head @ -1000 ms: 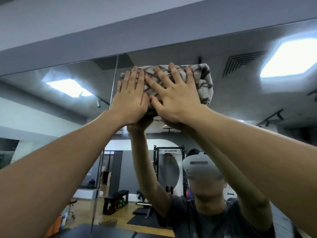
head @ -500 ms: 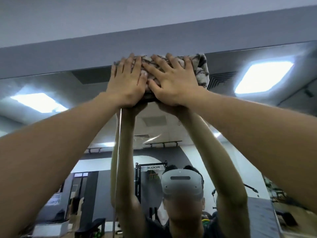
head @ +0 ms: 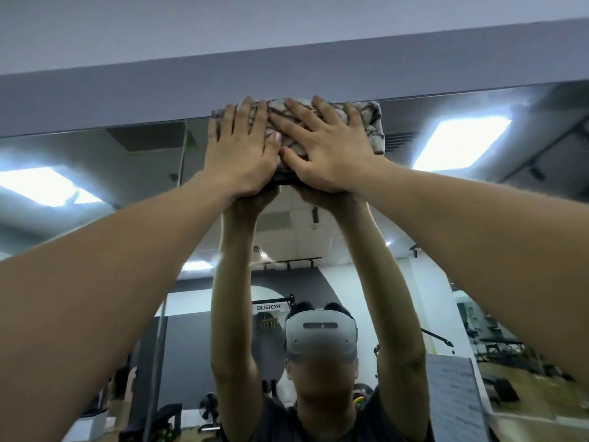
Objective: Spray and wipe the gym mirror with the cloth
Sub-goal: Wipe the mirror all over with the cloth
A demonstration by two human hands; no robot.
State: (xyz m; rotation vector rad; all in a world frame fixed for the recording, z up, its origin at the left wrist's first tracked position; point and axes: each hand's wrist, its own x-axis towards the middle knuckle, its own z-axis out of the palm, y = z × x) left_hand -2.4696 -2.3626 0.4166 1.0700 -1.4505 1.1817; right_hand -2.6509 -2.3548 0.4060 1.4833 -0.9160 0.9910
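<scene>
One cloth (head: 366, 122), folded into a thick pad with a grey-and-dark marbled pattern, lies flat against the mirror (head: 478, 218) at its top edge, directly below the grey wall band (head: 287, 78) that runs across the head view. Two hands press it to the glass. The left hand (head: 239, 157) covers the left part of the cloth, fingers straight and close together, pointing up. The right hand (head: 331, 148) covers the centre of the cloth, fingers straight and fanned apart, angled up and to the left. Neither grip is curled round the cloth; both are flat, palm-down presses. The two thumbs lie just beside each other at the lower middle of the cloth. The right end of the cloth shows uncovered beyond the right hand. Both forearms are raised and converge on the cloth. The mirror reflects one person wearing one white headset (head: 320, 334), arms raised, two bright ceiling light panels (head: 462, 141), and one rack with a reversed "ROGUE" sign (head: 269, 307). One vertical seam (head: 184, 148) in the mirror runs left of the hands.
</scene>
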